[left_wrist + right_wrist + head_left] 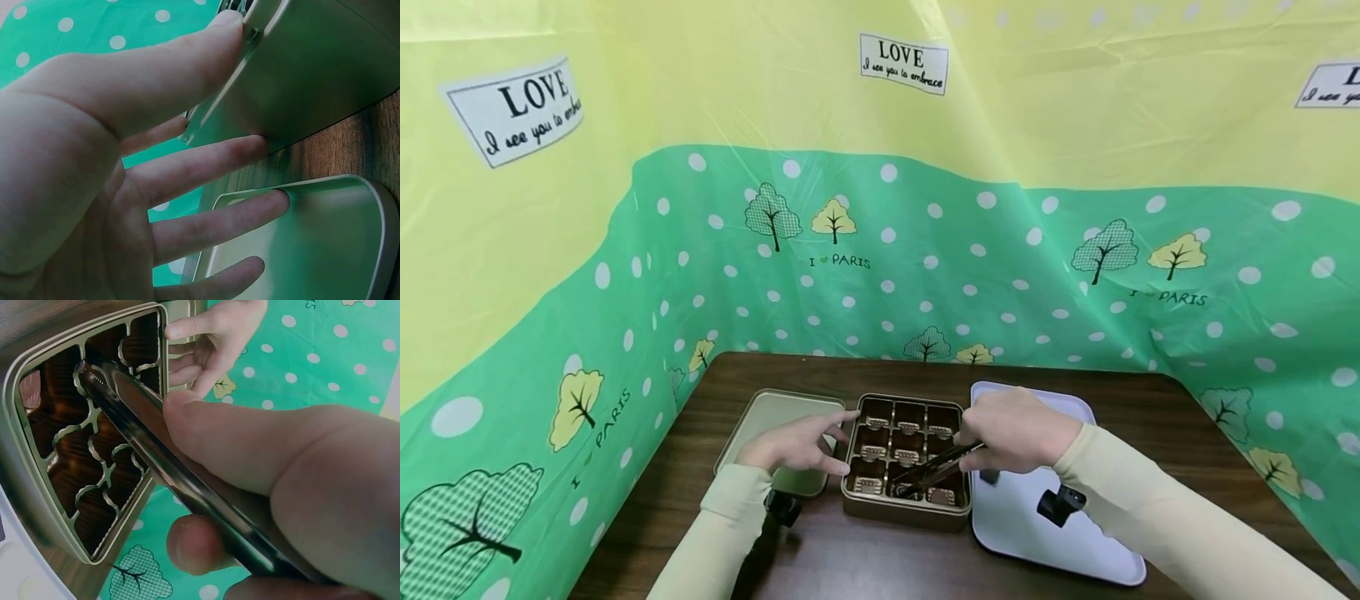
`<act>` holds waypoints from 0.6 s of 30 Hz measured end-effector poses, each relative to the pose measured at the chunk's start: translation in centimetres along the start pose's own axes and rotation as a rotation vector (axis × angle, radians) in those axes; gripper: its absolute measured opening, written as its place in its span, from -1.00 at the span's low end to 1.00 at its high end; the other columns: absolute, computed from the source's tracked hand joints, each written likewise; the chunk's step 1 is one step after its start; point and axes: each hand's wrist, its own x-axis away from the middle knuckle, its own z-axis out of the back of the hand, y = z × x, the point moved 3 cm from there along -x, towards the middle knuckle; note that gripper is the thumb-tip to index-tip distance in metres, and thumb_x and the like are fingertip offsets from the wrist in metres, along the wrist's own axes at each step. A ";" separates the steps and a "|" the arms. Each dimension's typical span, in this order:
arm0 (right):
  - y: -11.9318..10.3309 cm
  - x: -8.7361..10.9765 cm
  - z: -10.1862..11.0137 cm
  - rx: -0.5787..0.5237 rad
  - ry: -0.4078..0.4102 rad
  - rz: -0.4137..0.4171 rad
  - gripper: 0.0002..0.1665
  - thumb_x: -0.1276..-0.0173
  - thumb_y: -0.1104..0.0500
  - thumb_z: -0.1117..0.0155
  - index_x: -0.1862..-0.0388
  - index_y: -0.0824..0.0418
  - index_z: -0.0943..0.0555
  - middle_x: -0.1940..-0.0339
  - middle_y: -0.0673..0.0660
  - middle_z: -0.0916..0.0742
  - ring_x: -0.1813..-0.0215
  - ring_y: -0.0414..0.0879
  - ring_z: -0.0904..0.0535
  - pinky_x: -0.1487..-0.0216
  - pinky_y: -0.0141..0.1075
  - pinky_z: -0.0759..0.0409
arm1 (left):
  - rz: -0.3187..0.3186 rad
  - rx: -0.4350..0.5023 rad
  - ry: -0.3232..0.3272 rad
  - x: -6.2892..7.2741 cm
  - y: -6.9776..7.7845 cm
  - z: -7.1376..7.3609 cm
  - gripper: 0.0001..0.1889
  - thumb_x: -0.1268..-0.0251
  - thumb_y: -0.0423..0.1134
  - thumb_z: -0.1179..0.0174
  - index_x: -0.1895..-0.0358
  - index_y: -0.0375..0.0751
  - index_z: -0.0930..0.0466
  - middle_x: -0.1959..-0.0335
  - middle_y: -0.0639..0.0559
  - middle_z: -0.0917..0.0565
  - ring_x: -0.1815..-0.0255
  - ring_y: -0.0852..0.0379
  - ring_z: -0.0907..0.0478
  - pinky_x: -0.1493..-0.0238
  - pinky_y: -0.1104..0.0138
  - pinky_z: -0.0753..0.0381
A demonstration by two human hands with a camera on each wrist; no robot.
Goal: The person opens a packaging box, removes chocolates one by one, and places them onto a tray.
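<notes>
A square metallic tin [906,515] stands on the table, its inside split by a wavy-edged divider [94,419] into several dark compartments. My right hand [1018,429] grips a pair of metal tongs [169,465] over the tin's right side. The tongs slant down to the left, tips inside the front middle compartment; whether they pinch anything, I cannot tell. At the tin's left side is my left hand [793,446], fingers spread. Its thumb [200,62] lies against the rim in the left wrist view, the other fingers extended beside the wall. A pinkish patch [31,390] shows in one compartment.
Left of the tin lies a shallow rectangular lid [775,408], partly under my left hand. A pale tray [1037,517] sits on the right beneath my right forearm, with a small dark piece [989,477] near its left edge. A patterned curtain [887,275] stands behind the table.
</notes>
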 end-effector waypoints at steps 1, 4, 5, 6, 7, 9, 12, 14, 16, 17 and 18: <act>0.0 0.0 0.0 -0.001 0.003 0.000 -0.80 -0.29 -0.17 -0.55 0.26 -0.12 -0.88 0.52 -0.27 -0.73 0.53 -0.39 -0.42 0.62 -0.31 -0.38 | 0.000 0.003 0.000 0.0 0.0 0.0 -0.02 -0.28 -0.13 -0.53 -0.69 -0.08 -0.14 -0.26 -0.11 -0.66 0.01 0.01 -0.68 -0.07 0.09 -0.65; 0.1 0.0 -0.1 -0.006 0.006 -0.005 -0.83 -0.30 -0.16 -0.54 0.27 -0.14 -0.88 0.54 -0.29 -0.71 0.54 -0.39 -0.41 0.62 -0.31 -0.36 | 0.009 0.010 -0.005 -0.1 -0.1 0.0 -0.02 -0.29 -0.11 -0.52 -0.69 -0.05 -0.13 -0.28 -0.09 -0.65 0.03 0.07 -0.69 -0.09 0.08 -0.65; 0.1 0.0 -0.1 -0.005 0.006 -0.008 -0.82 -0.30 -0.16 -0.55 0.26 -0.14 -0.88 0.53 -0.29 -0.72 0.54 -0.40 -0.41 0.62 -0.31 -0.36 | 0.009 0.009 -0.005 -0.1 -0.1 0.0 -0.02 -0.29 -0.11 -0.52 -0.69 -0.05 -0.13 -0.28 -0.09 -0.65 0.04 0.08 -0.69 -0.09 0.08 -0.65; 0.1 0.0 -0.1 -0.002 0.007 -0.010 -0.82 -0.30 -0.17 -0.55 0.25 -0.14 -0.88 0.53 -0.28 -0.72 0.54 -0.40 -0.41 0.62 -0.31 -0.36 | 0.010 0.009 -0.005 -0.1 -0.1 0.0 -0.02 -0.29 -0.11 -0.52 -0.69 -0.05 -0.13 -0.28 -0.10 -0.65 0.04 0.08 -0.69 -0.10 0.08 -0.65; 0.1 0.0 -0.1 0.000 0.007 -0.011 -0.81 -0.29 -0.17 -0.55 0.24 -0.14 -0.89 0.52 -0.27 -0.74 0.54 -0.40 -0.41 0.62 -0.31 -0.36 | 0.009 0.008 -0.004 -0.2 -0.1 0.0 -0.02 -0.30 -0.11 -0.51 -0.69 -0.05 -0.13 -0.29 -0.10 -0.65 0.04 0.08 -0.69 -0.10 0.07 -0.66; 0.2 0.0 -0.2 0.005 0.010 -0.012 -0.79 -0.29 -0.17 -0.55 0.22 -0.13 -0.89 0.51 -0.26 -0.75 0.55 -0.40 -0.41 0.63 -0.31 -0.36 | 0.010 0.006 -0.005 -0.2 -0.2 0.1 -0.02 -0.30 -0.10 -0.51 -0.70 -0.04 -0.13 -0.29 -0.10 -0.65 0.03 0.08 -0.69 -0.10 0.07 -0.66; 0.2 -0.1 -0.1 0.005 0.010 -0.011 -0.77 -0.30 -0.17 -0.54 0.19 -0.12 -0.90 0.49 -0.25 -0.77 0.55 -0.40 -0.41 0.63 -0.32 -0.36 | 0.016 0.006 -0.008 -0.2 -0.1 0.2 -0.02 -0.30 -0.10 -0.51 -0.70 -0.03 -0.12 -0.30 -0.10 -0.64 0.02 0.06 -0.69 -0.11 0.07 -0.65; 0.2 -0.1 -0.1 0.002 0.007 -0.011 -0.77 -0.31 -0.17 -0.54 0.18 -0.13 -0.90 0.47 -0.25 -0.78 0.55 -0.40 -0.41 0.64 -0.32 -0.35 | 0.018 0.005 -0.009 -0.2 0.0 0.2 -0.02 -0.29 -0.11 -0.51 -0.70 -0.04 -0.12 -0.29 -0.11 -0.64 0.01 0.04 -0.69 -0.10 0.07 -0.66; 0.2 -0.1 0.0 -0.001 0.006 -0.012 -0.78 -0.31 -0.17 -0.54 0.18 -0.14 -0.89 0.46 -0.26 -0.78 0.54 -0.41 -0.41 0.64 -0.32 -0.34 | 0.020 0.003 -0.009 -0.1 0.0 0.2 -0.02 -0.29 -0.12 -0.51 -0.70 -0.04 -0.13 -0.29 -0.10 -0.65 -0.01 0.02 -0.68 -0.09 0.07 -0.66; 0.2 -0.1 0.0 -0.001 0.006 -0.012 -0.80 -0.31 -0.17 -0.54 0.19 -0.15 -0.89 0.47 -0.27 -0.77 0.54 -0.41 -0.40 0.64 -0.31 -0.34 | 0.020 -0.002 -0.008 -0.1 0.0 0.3 -0.02 -0.29 -0.11 -0.52 -0.69 -0.05 -0.13 -0.29 -0.10 -0.65 -0.03 0.00 -0.68 -0.09 0.07 -0.66; 0.2 -0.1 0.1 -0.001 0.008 -0.011 -0.82 -0.31 -0.17 -0.54 0.21 -0.16 -0.89 0.49 -0.29 -0.75 0.55 -0.40 -0.40 0.65 -0.31 -0.33 | 0.020 -0.003 -0.008 -0.1 0.0 0.3 -0.02 -0.29 -0.11 -0.52 -0.69 -0.05 -0.13 -0.28 -0.10 -0.65 -0.03 -0.01 -0.68 -0.09 0.07 -0.66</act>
